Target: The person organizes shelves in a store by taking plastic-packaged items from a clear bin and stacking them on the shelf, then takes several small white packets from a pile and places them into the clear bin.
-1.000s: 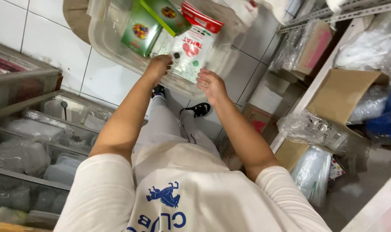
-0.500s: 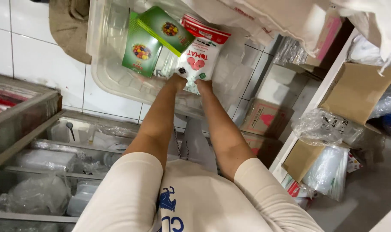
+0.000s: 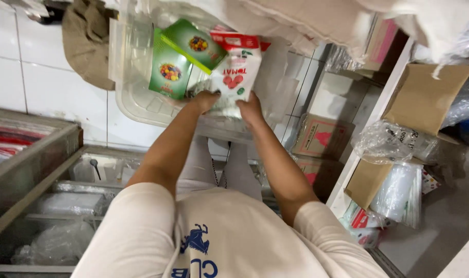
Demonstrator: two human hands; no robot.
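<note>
Hands on the pouch, bin partly filled

Pouch work is where I am: both my hands are at the lower edge of a white pouch (image 3: 238, 77) printed with red tomatoes, which stands inside the clear plastic bin (image 3: 136, 103) in front of me. My left hand (image 3: 206, 100) is curled around its lower left corner and my right hand (image 3: 250, 108) is closed on its lower right edge, so I have it pinched from both sides. I cannot tell whether its base rests on the bin floor or whether I carry its whole weight.

Already in the bin, as far as I can see, are two green boxes (image 3: 180, 59) with fruit pictures, leaning just left of the pouch and touching it. That much I judge as placed. The pouch itself I would call not settled, since my fingers are wrapped on it.

Around me, cardboard boxes (image 3: 317, 136) and bagged plastic goods (image 3: 394, 141) sit on the shelves to my right, and a glass-topped case (image 3: 33, 170) stands at my left. Whether any of those belong in the bin, I cannot say.
</note>
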